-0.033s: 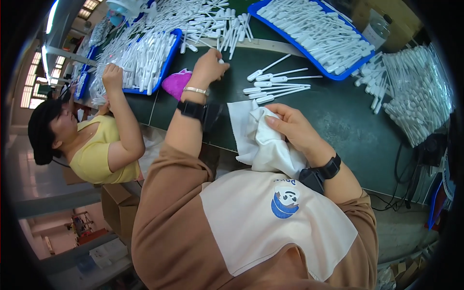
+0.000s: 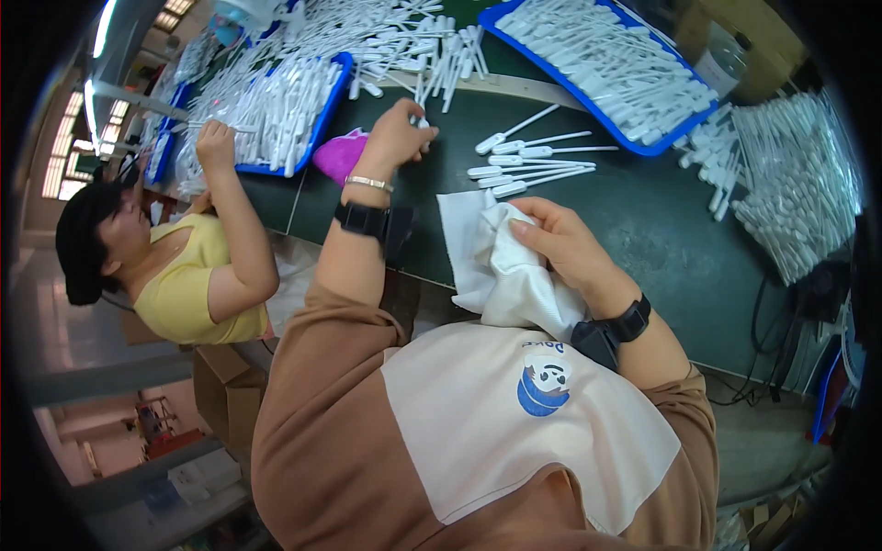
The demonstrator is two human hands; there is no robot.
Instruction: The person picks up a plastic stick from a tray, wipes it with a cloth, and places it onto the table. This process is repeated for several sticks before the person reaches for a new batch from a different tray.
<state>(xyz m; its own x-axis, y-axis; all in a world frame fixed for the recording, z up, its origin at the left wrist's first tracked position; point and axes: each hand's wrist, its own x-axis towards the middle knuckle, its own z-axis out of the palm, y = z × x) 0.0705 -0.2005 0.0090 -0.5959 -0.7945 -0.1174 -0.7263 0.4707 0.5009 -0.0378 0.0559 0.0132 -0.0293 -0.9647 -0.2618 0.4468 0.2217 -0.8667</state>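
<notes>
My left hand [image 2: 393, 140] is closed on a white plastic dropper pipette [image 2: 420, 120], its bulb end showing beside the fingers and its thin stem pointing away from me. My right hand [image 2: 568, 246] grips a bunched white cloth [image 2: 516, 266] near the table's front edge, thumb on top. Between and beyond my hands, several loose pipettes [image 2: 525, 162] lie side by side on the dark green table, bulbs to the left. A magenta cloth bundle [image 2: 340, 155] sits just left of my left hand.
Blue trays full of pipettes stand at the far right [image 2: 645, 149] and far left [image 2: 317, 129], with a loose heap [image 2: 390, 41] between them. A clear bag of pipettes [image 2: 797, 188] and a bottle [image 2: 721, 62] are at right. A co-worker in yellow [image 2: 197, 298] works at left.
My left hand has come slightly toward me with the pipette, and more of its bulb shows. My right hand stays on the cloth. The whole view has shifted a little.
</notes>
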